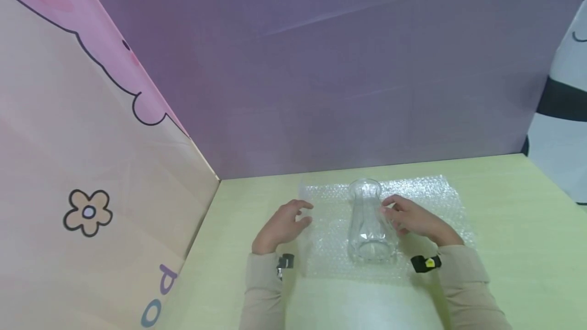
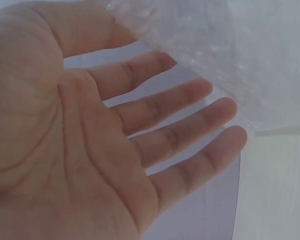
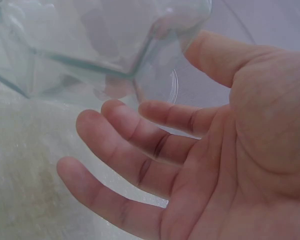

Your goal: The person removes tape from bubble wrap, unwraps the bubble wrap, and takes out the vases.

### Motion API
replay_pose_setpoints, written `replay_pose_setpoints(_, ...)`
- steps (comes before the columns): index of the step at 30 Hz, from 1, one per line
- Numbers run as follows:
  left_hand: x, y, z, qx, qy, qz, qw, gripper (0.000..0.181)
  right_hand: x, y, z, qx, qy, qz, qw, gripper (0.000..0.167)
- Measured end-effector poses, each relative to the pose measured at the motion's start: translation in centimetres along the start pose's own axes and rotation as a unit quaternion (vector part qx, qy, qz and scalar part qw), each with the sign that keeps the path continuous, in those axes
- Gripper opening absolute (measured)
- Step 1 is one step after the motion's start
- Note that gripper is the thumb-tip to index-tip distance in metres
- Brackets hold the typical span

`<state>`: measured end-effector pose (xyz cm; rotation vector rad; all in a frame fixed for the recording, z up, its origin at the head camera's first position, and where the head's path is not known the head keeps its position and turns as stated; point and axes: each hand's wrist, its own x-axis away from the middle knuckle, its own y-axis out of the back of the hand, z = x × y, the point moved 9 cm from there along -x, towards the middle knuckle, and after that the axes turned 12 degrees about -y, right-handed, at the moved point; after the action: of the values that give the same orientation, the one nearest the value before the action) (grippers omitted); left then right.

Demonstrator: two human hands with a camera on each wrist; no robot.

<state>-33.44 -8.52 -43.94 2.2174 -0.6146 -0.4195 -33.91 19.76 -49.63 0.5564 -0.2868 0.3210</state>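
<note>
A clear glass vase [image 1: 372, 230] with a flared mouth and faceted walls is on a sheet of bubble wrap [image 1: 327, 248]. Its mouth points to the far side in the head view; whether it stands or lies, I cannot tell. My right hand [image 1: 408, 219] is at the vase's right side, fingers spread and slightly bent. In the right wrist view the thumb of that hand [image 3: 205, 145] meets the glass [image 3: 90, 40]. Beside the sheet's left edge is my left hand [image 1: 285, 223]. Its fingers extend toward the bubble wrap [image 2: 250, 60] in the left wrist view; firm contact is unclear.
The pale yellow-green table [image 1: 224, 269] extends around the sheet. A purple-grey panel [image 1: 339, 90] rises behind it, and a printed panel [image 1: 91, 157] with a flower borders the left side. A black-and-white printed panel [image 1: 561, 141] is at the right.
</note>
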Motion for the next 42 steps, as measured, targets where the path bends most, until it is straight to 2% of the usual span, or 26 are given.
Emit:
replay_pose_setpoints(10,0.2,0.2,0.6,0.003,-0.003,0.004,1.0000,0.041,0.0,-0.1,0.1,-0.005,0.004,0.005,1.0000,0.054)
replay_pose_setpoints(23,0.4,0.7,0.6,0.001,-0.003,-0.003,1.0000,0.039,-0.2,0.0,-0.2,-0.013,0.010,0.009,0.9998,0.055)
replay_pose_setpoints(32,0.5,1.2,0.0,-0.023,-0.019,-0.009,0.9995,0.020,-0.2,0.1,-0.1,-0.012,0.008,0.006,0.9999,0.053)
replay_pose_setpoints(42,0.9,1.5,0.5,-0.023,0.003,-0.004,0.9997,0.025,-0.3,0.0,-0.3,-0.012,0.008,0.010,0.9998,0.054)
